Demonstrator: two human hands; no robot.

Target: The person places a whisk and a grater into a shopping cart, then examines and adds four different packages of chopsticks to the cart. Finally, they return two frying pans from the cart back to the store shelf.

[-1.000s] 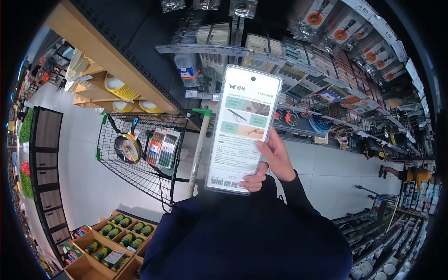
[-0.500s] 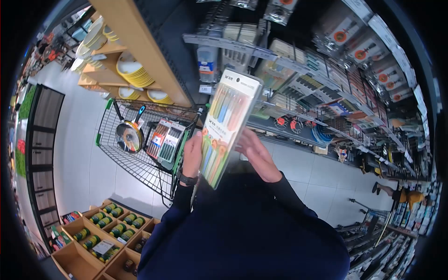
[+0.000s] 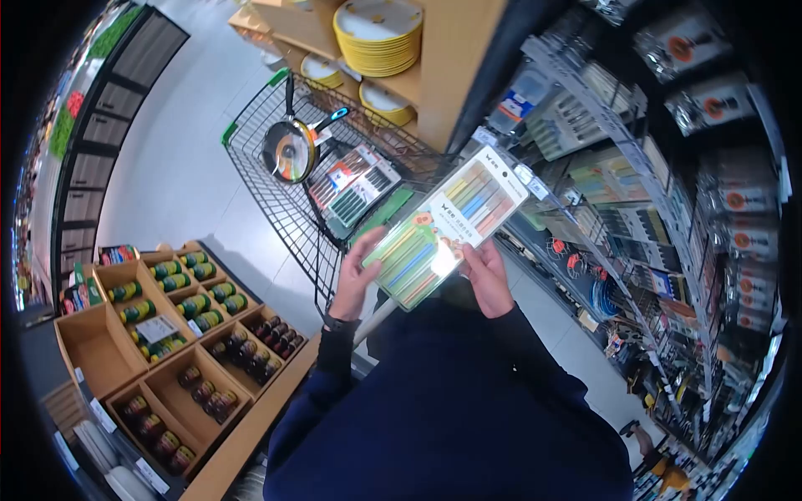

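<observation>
Your left hand (image 3: 359, 269) grips the lower left edge of the blister pack (image 3: 447, 224), fingers curled around it. Your right hand (image 3: 487, 277) clamps the lower right edge, thumb on the front. The pack sits tilted in front of your chest, its top pointing up and right, with coloured sticks showing through. Just beyond it is the wire cart (image 3: 251, 200) with a frying pan (image 3: 288, 152) and boxed sets (image 3: 355, 179). Yellow plates (image 3: 378, 29) are stacked above.

White pack (image 3: 447, 225), seemingly pastel-striped, and yellow plates (image 3: 378, 29)
</observation>
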